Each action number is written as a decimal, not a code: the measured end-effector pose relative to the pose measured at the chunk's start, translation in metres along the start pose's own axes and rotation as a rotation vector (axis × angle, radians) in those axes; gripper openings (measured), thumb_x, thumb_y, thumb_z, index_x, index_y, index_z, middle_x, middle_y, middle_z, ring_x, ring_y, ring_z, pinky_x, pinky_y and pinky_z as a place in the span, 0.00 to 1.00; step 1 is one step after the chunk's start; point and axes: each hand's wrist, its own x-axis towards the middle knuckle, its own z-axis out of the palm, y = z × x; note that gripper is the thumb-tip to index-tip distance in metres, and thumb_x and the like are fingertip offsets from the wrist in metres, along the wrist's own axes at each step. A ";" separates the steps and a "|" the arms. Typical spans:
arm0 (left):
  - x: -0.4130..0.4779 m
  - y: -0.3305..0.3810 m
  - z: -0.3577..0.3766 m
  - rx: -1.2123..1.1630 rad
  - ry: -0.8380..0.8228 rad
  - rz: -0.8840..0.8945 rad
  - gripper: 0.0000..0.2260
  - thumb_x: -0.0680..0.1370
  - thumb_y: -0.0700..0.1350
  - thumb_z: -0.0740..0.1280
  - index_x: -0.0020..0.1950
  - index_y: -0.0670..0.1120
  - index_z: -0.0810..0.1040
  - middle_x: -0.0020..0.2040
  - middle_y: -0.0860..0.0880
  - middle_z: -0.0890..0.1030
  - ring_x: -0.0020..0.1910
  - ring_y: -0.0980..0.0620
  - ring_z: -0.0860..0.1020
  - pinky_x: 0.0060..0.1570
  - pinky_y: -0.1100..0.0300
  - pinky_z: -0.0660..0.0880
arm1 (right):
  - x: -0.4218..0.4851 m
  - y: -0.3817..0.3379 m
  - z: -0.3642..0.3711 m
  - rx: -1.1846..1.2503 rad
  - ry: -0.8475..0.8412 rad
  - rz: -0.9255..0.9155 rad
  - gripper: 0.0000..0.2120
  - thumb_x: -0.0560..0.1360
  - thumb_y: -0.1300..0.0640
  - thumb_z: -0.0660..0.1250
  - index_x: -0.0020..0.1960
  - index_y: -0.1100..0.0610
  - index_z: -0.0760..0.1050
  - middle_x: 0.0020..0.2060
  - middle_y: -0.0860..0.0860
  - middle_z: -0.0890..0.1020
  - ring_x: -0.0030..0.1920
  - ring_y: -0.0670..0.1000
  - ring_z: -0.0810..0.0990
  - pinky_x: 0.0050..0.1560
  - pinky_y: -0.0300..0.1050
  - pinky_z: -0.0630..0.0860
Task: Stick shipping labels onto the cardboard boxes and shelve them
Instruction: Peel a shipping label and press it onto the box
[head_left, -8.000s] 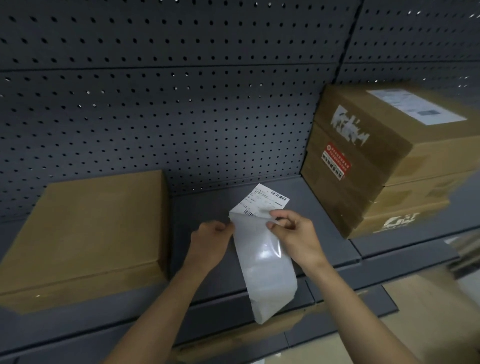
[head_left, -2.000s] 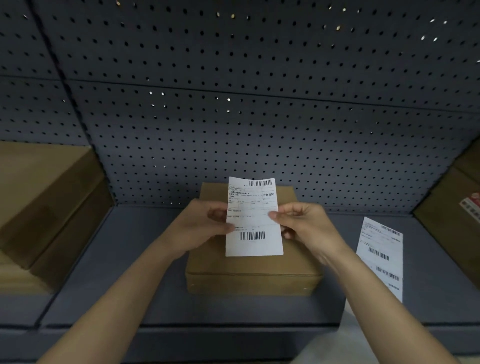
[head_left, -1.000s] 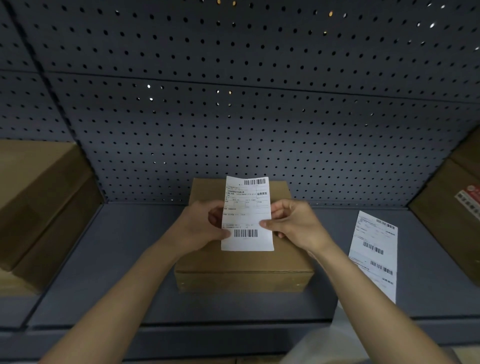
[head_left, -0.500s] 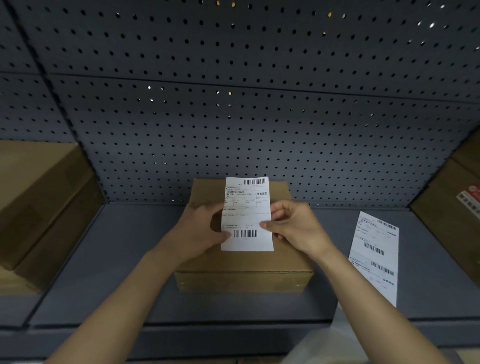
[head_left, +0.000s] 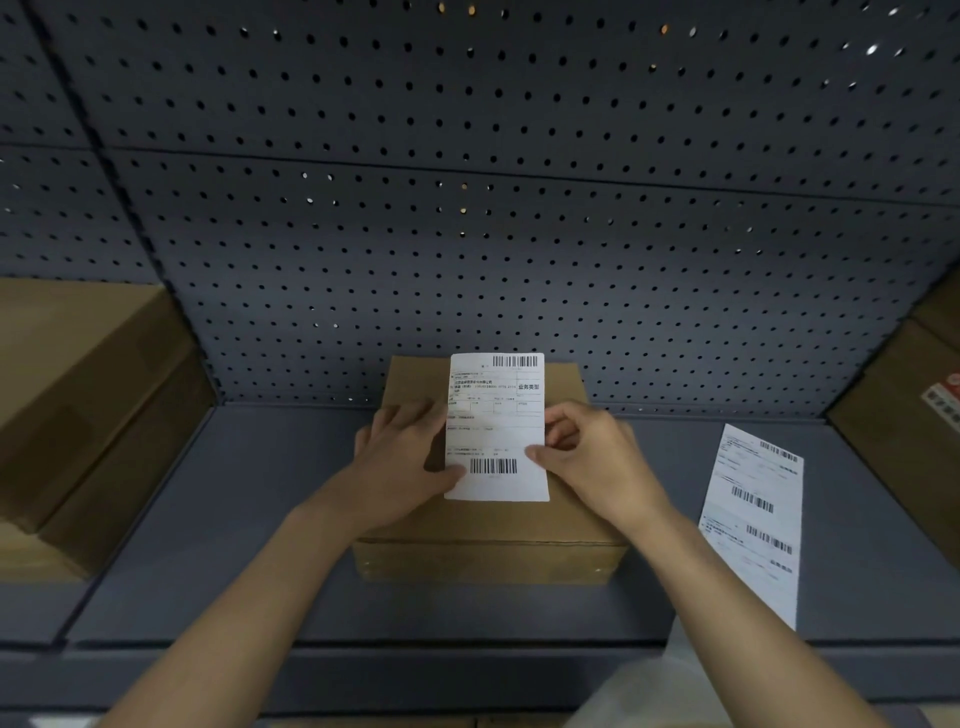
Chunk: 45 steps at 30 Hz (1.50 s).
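Note:
A small brown cardboard box (head_left: 488, 525) sits in the middle of the grey shelf (head_left: 218, 545), against the pegboard back. Above its top I hold a white shipping label (head_left: 496, 415) with two barcodes, upright and facing me. My left hand (head_left: 400, 462) pinches the label's lower left edge with thumb in front. On the other side, my right hand (head_left: 592, 457) pinches the lower right edge. The label covers part of the box top behind it.
A strip of further labels (head_left: 753, 514) lies on the shelf to the right, hanging over the front edge. Large cardboard boxes stand at the left (head_left: 78, 405) and at the right (head_left: 904, 426). The perforated back panel (head_left: 467, 234) closes the rear.
Eight seconds ago I was peeling the label from its backing further right. Over the last second the label and both hands have barely moved above the box.

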 end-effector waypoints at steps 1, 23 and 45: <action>0.000 -0.001 0.001 -0.004 0.000 -0.012 0.39 0.78 0.57 0.66 0.80 0.55 0.44 0.78 0.51 0.56 0.77 0.45 0.50 0.74 0.44 0.51 | 0.000 0.001 0.000 -0.010 0.006 -0.003 0.11 0.72 0.54 0.76 0.52 0.49 0.80 0.39 0.43 0.82 0.42 0.41 0.80 0.46 0.36 0.77; 0.000 -0.024 0.020 -0.059 0.093 -0.078 0.42 0.76 0.66 0.62 0.81 0.48 0.46 0.81 0.54 0.45 0.79 0.48 0.39 0.76 0.49 0.47 | -0.004 0.033 0.006 -0.269 -0.033 -0.170 0.32 0.73 0.34 0.66 0.72 0.45 0.68 0.66 0.41 0.68 0.67 0.46 0.62 0.63 0.39 0.54; 0.075 -0.015 0.005 -0.022 0.243 -0.289 0.29 0.77 0.63 0.63 0.73 0.49 0.68 0.75 0.44 0.60 0.73 0.38 0.60 0.63 0.41 0.70 | 0.086 0.029 0.014 -0.403 0.079 -0.024 0.27 0.77 0.38 0.64 0.70 0.53 0.71 0.63 0.53 0.71 0.65 0.56 0.66 0.67 0.53 0.62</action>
